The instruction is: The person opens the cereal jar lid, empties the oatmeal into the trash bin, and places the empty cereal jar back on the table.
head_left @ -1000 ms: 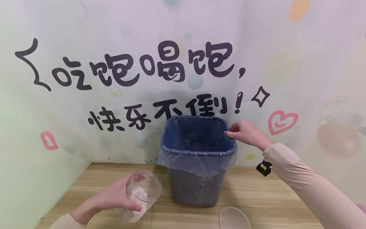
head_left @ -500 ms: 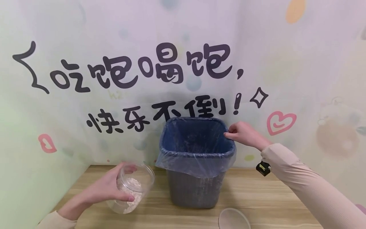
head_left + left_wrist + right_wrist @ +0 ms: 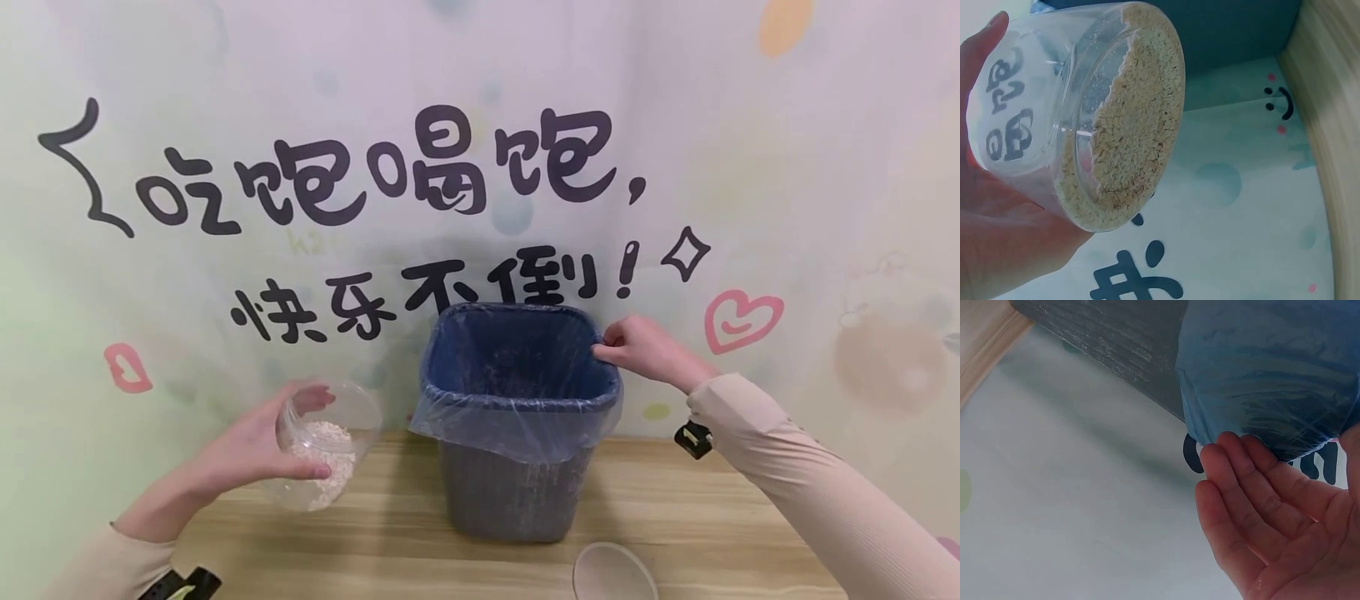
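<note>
My left hand (image 3: 243, 446) grips a clear wide-mouthed jar (image 3: 330, 454), raised above the table to the left of the bin. It leans with its mouth up and to the right. Pale flaky grains (image 3: 1138, 119), like oats, lie inside against its bottom and one side in the left wrist view. Dark writing marks the jar's wall. At the right side of the blue-grey bin (image 3: 517, 500), my right hand (image 3: 648, 350) pinches the rim between thumb and fingers. A translucent bag (image 3: 1260, 375) lines the bin and folds over its rim.
A round translucent lid (image 3: 615, 573) lies on the wooden table (image 3: 697, 508) at the front, right of the bin. Behind the bin stands a pale wall (image 3: 750, 167) with large dark lettering and pink hearts.
My left hand has carried the jar leftward and upward, away from the bin, and the jar stays tilted. The right hand keeps its place on the rim.
</note>
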{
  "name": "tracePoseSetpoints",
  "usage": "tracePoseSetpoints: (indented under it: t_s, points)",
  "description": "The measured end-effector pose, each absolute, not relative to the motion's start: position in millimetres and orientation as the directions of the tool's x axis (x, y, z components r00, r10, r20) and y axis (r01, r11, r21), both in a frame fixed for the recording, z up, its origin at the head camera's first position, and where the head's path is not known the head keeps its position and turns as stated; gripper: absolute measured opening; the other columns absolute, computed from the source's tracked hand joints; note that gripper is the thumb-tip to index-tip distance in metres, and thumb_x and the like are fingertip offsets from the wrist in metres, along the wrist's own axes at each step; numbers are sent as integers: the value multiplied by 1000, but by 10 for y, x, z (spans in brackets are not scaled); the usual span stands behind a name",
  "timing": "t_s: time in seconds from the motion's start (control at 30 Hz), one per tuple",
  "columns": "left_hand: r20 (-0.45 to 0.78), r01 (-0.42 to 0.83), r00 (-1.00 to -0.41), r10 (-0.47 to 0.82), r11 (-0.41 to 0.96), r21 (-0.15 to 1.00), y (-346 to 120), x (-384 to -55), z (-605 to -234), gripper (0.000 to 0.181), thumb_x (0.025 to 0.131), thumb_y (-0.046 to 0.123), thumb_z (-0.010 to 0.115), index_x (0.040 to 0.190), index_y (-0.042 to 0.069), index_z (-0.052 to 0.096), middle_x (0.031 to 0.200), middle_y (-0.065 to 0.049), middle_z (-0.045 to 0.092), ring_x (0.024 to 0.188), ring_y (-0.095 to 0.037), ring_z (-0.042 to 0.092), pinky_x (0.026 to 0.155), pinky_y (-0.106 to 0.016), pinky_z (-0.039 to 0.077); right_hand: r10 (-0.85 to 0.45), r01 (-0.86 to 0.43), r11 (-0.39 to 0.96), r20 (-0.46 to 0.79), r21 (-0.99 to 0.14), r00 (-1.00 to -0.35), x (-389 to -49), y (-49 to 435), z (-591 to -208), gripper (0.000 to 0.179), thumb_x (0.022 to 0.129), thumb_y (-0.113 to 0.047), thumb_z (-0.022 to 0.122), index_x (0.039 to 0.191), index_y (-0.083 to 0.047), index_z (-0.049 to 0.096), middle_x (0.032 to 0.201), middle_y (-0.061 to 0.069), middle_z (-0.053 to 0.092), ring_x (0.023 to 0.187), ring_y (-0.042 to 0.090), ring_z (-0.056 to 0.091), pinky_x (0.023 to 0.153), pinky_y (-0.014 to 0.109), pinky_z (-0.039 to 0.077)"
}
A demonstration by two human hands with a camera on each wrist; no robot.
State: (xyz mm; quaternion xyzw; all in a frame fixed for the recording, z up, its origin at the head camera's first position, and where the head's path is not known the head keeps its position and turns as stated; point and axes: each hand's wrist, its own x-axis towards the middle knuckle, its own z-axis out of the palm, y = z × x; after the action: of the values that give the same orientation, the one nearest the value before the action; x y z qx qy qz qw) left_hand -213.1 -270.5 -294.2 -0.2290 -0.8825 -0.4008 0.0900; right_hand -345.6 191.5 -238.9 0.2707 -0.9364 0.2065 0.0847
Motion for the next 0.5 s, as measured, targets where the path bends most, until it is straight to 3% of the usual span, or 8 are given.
tracePoseSetpoints:
  t_s: [0.17, 0.5]
  points:
    - [322, 442, -896, 306, 543, 714, -2690, -2219, -2768, 91, 71, 14, 85, 143, 0, 31, 136, -24, 46, 125, -42, 42, 95, -58, 38, -466, -533, 770, 261, -351, -846, -3429, 1919, -2376, 26, 90, -14, 60, 66, -5, 61, 56, -3, 45, 52, 13, 42, 52, 29, 33]
    - [324, 438, -899, 297, 562, 702, -2497, -2477, -2502, 90, 72, 21, 85, 142, 0, 33, 133, -22, 48, 118, -38, 49, 93, -48, 43, -476, -557, 756, 296, -343, -828, -3420, 1927, -2404, 28, 90, -14, 60, 63, -7, 57, 54, -5, 41, 50, 12, 39, 51, 28, 31]
